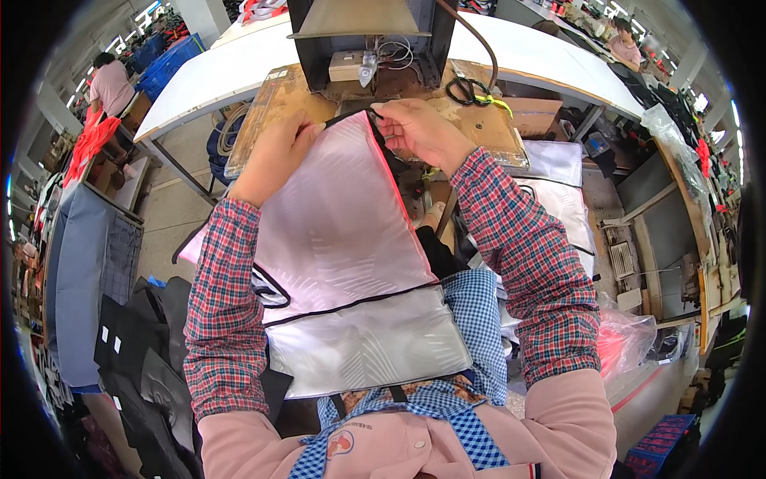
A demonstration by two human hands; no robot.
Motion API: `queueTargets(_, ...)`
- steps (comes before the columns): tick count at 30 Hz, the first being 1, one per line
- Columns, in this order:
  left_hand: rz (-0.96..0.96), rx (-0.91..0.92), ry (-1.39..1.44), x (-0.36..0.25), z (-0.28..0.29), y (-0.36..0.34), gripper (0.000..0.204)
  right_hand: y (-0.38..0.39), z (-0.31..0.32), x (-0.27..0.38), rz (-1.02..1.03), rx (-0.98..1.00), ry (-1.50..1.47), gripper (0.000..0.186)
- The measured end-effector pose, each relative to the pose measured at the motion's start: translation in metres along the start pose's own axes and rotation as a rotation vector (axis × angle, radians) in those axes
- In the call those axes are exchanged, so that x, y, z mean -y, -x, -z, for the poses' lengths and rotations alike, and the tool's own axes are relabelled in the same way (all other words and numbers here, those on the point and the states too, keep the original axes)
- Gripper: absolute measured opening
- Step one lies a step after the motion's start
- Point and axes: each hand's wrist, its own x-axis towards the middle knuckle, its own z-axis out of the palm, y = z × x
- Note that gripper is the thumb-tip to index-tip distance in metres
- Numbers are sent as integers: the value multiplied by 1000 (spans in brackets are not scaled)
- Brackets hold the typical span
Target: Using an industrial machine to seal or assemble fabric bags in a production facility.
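Note:
A pale, sheer-looking sewn panel (pixel 335 215) with a bright pink edge and black binding lies across my lap and rises toward the machine. My left hand (pixel 279 152) pinches its upper left edge, fingers closed. At the top right corner, my right hand (pixel 423 132) grips the black-bound edge between thumb and fingers. A black band crosses the panel, and the silvery white lower part (pixel 367 343) rests on my blue checked apron (pixel 476 319). A black loop (pixel 271 289) shows at its left side. Just beyond my hands stands a dark machine (pixel 375 80) on a worn wooden table.
Black cord and a yellow-green strip (pixel 471 92) lie on the wooden table (pixel 267 104). Similar white panels (pixel 554 188) are stacked to the right. Dark fabric pieces (pixel 152 359) hang at the left. A clear bag with pink material (pixel 626 339) sits at the right. Two people work farther off.

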Motion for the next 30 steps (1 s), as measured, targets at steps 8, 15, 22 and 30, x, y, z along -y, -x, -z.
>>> queueTargets(8,55,-3,-99,19,-12,-26,19,-31,8,-3,-1,-39,-56,16)
queueTargets(15,-22,-87,-74,28,-19,-32,20,-42,11,-2,-5,-62,-109,14)
queueTargets(22,5,-149,-32,26,-20,-37,20,-43,9,3,17,-79,-143,13)
queueTargets(30,13,-142,-46,31,-20,-40,21,-45,4,2,14,-154,-139,13)
